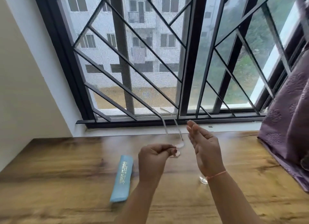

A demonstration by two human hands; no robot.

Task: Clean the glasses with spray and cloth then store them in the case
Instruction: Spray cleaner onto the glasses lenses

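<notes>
Glasses (180,145) in left hand (153,160), right hand (205,150) beside

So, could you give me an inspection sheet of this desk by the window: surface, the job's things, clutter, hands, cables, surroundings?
Surface: wooden table, blurred by camera motion.
Job's things: clear-framed glasses held above the table, arms pointing toward the window; blue case lying flat on the table; no cloth seen.
Clutter: small clear object, mostly hidden behind the right wrist; cannot tell what it is.
Hands: left hand pinches the glasses; right hand is open beside them, holding nothing.
Cables: nothing seen.
Surroundings: barred window behind the table; purple curtain at the right.
</notes>
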